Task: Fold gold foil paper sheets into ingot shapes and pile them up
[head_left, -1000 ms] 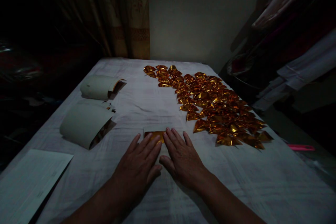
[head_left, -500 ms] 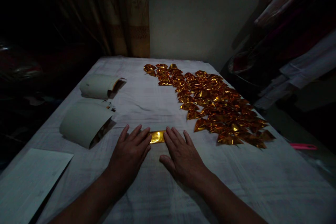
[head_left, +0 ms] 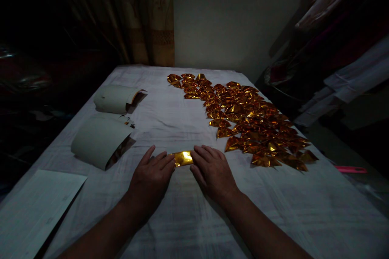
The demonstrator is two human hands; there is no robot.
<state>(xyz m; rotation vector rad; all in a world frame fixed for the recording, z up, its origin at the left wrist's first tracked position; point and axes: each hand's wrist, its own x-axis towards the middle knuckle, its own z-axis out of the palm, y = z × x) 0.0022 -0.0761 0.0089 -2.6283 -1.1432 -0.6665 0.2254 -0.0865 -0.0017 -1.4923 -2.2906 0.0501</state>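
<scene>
A folded strip of shiny gold foil paper (head_left: 183, 158) lies crosswise on the cloth in front of me, its bright middle showing between my hands. The left end is covered by my left hand (head_left: 153, 178), fingers bent over it, little finger sticking out, thumb tucked out of sight. At the other end, my right hand (head_left: 214, 174) has its fingers curled together and its thumb close beneath, closed on the strip. To the right lies a spread of folded gold foil pieces (head_left: 243, 111), pointed at their ends, apart from both hands.
Two curved grey card pieces (head_left: 99, 139) stand at the left, with a flat pale board (head_left: 39, 210) nearer. A pale checked cloth (head_left: 170, 218) covers the table. Beyond are a wall (head_left: 231, 24) and a curtain (head_left: 146, 16). A pink object (head_left: 351, 169) lies past the right edge.
My right fingers have curled in and the thumb has drawn up towards the strip. My left fingers have bent and the thumb has slipped from view. The strip is slightly tilted.
</scene>
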